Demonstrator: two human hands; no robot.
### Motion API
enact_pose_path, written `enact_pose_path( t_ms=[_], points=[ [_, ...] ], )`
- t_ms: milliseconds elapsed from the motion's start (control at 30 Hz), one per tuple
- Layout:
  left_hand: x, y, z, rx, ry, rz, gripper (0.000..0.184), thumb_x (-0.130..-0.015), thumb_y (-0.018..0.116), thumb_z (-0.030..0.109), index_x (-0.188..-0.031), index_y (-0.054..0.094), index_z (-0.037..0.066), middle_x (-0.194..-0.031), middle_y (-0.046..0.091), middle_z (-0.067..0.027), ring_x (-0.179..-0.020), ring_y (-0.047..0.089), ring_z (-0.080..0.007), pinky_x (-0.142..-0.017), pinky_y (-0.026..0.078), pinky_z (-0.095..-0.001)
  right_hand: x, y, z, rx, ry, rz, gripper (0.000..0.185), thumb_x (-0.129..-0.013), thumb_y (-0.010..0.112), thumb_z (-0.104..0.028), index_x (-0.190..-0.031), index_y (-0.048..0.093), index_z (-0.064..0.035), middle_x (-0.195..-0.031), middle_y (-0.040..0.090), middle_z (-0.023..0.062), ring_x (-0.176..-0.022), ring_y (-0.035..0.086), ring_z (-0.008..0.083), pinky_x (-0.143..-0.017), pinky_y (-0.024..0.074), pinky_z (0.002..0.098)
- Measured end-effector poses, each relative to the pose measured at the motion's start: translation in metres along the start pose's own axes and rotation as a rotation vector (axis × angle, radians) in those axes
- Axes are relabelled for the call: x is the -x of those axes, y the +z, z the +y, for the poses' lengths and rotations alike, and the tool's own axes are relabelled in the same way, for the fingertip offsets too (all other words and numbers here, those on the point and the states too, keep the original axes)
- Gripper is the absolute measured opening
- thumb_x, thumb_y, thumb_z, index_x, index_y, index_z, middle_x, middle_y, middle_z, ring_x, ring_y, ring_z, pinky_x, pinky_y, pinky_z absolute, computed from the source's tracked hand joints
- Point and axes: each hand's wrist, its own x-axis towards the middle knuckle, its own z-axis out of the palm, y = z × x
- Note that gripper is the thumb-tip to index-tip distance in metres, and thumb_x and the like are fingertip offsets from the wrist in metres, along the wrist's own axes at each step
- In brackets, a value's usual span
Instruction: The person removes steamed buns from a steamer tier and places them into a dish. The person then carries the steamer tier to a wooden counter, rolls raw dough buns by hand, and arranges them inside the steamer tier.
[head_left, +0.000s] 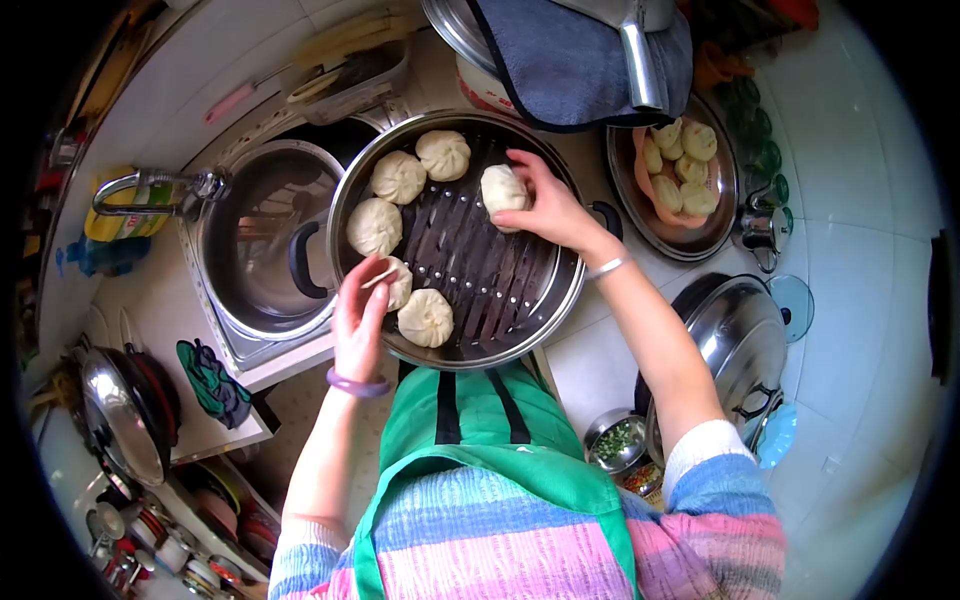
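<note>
A round metal steamer (472, 357) with black handles holds several pleated steamed buns along its left side, such as the bun (375, 227) at the far left. My right hand (540, 200) grips another bun (503, 194) between thumb and fingers, at the upper right over the dark slatted rack (465, 255). At the steamer's left edge, my left hand (358, 315) has its thumb and fingers around the side of a bun (399, 284). That bun is partly hidden by the fingers. One more bun (425, 318) lies just to its lower right.
A sink (215, 270) with a faucet (150, 192) is on the left. To the right, a pink plate of buns (648, 185) rests in a metal pan (690, 245). A large lidded pot (735, 335) and a bowl of chopped greens (615, 440) are lower right. A blue-grey cloth (570, 65) hangs above.
</note>
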Motion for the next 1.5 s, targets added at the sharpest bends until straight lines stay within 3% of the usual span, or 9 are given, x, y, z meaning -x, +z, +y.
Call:
enact_pose_path(
  t_ms=[100,233,300,400,600,767,1000,1167,1500],
  points=[
    [-0.011,0.04,0.008,0.497,-0.206,-0.107,0.056,-0.099,0.046,0.035,-0.142,0.037,-0.001,-0.143,0.042,-0.0174,-0.131,0.044,-0.0289,-0.106,0.038,-0.0411,0.046,0.009,-0.032,-0.978,0.117,-0.15,0.08,-0.079,0.078,-0.032,-0.141,0.036,-0.0018,-0.133,0.052,0.0123,-0.121,0.053,0.024,-0.102,0.0444,0.0399],
    [-0.018,0.084,0.028,0.583,0.018,-0.351,0.065,-0.095,0.053,0.034,-0.146,0.03,0.0,-0.152,0.031,-0.0168,-0.141,0.03,-0.0287,-0.114,0.027,-0.043,0.086,0.019,-0.051,-1.341,0.061,-0.202,0.088,-0.078,0.075,-0.046,-0.143,0.034,-0.0034,-0.136,0.05,0.0115,-0.122,0.053,0.0253,-0.099,0.0477,0.0451],
    [-0.02,0.095,0.027,0.492,0.177,-0.469,0.086,-0.08,0.073,0.016,-0.149,0.024,0.003,-0.153,0.028,-0.0171,-0.141,0.029,-0.0279,-0.116,0.022,-0.0405,0.097,0.019,-0.05,-1.429,0.056,-0.183,0.088,-0.078,0.074,-0.048,-0.143,0.034,-0.0034,-0.136,0.05,0.0117,-0.121,0.053,0.0255,-0.098,0.0485,0.0465],
    [-0.014,0.117,0.033,0.083,0.387,-0.401,0.109,-0.068,0.086,0.016,-0.15,0.016,0.003,-0.149,0.032,-0.0189,-0.138,0.034,-0.0281,-0.114,0.025,-0.0394,0.111,0.016,-0.035,-1.417,0.05,-0.079,0.086,-0.079,0.072,-0.051,-0.141,0.037,-0.0035,-0.134,0.052,0.0098,-0.12,0.054,0.0225,-0.1,0.0467,0.0416],
    [-0.023,0.171,0.029,-0.054,0.451,-0.27,0.096,-0.064,0.085,0.009,-0.144,0.031,0.0,-0.139,0.045,-0.0186,-0.127,0.048,-0.029,-0.106,0.04,-0.0386,0.133,-0.014,-0.017,-1.178,0.035,0.38,0.039,-0.097,0.054,-0.037,-0.126,0.05,-0.0097,-0.118,0.059,0.0037,-0.108,0.058,0.0147,-0.09,0.0508,0.0348],
    [-0.05,0.249,0.028,-0.167,0.469,-0.345,0.089,-0.065,0.083,0.002,-0.14,0.035,-0.002,-0.121,0.048,-0.0153,-0.113,0.055,-0.0264,-0.096,0.05,-0.0351,0.155,-0.081,-0.008,-0.86,0.116,0.658,0.037,-0.1,0.048,-0.038,-0.123,0.052,-0.0096,-0.113,0.059,0.0042,-0.101,0.06,0.015,-0.075,0.0563,0.0317],
    [-0.105,0.4,-0.01,-0.159,0.33,-0.476,0.081,-0.065,0.083,0.007,-0.134,0.042,-0.003,-0.126,0.055,-0.0204,-0.109,0.06,-0.0272,-0.089,0.053,-0.0334,0.17,-0.218,0.076,-0.581,0.185,0.768,0.036,-0.101,0.047,-0.033,-0.123,0.057,-0.0064,-0.117,0.06,0.0067,-0.105,0.059,0.0145,-0.074,0.0561,0.0292],
    [-0.155,0.498,-0.049,0.18,0.059,-0.589,0.07,-0.077,0.064,0.001,-0.139,0.032,-0.006,-0.135,0.048,-0.0209,-0.125,0.049,-0.0274,-0.101,0.044,-0.0352,0.15,-0.296,0.159,-0.368,0.266,0.909,0.038,-0.101,0.044,-0.038,-0.123,0.057,-0.0093,-0.112,0.063,0.0022,-0.097,0.061,0.0124,-0.075,0.0526,0.0284],
    [-0.198,0.552,-0.092,-0.058,0.031,-0.599,0.068,-0.081,0.055,-0.007,-0.144,0.031,-0.001,-0.142,0.044,-0.0176,-0.132,0.042,-0.0274,-0.109,0.034,-0.0347,0.118,-0.337,0.223,-0.236,0.395,0.947,0.047,-0.099,0.048,-0.038,-0.121,0.059,0.0024,-0.116,0.065,0.0109,-0.102,0.06,0.0178,-0.09,0.045,0.029]
  ],
)
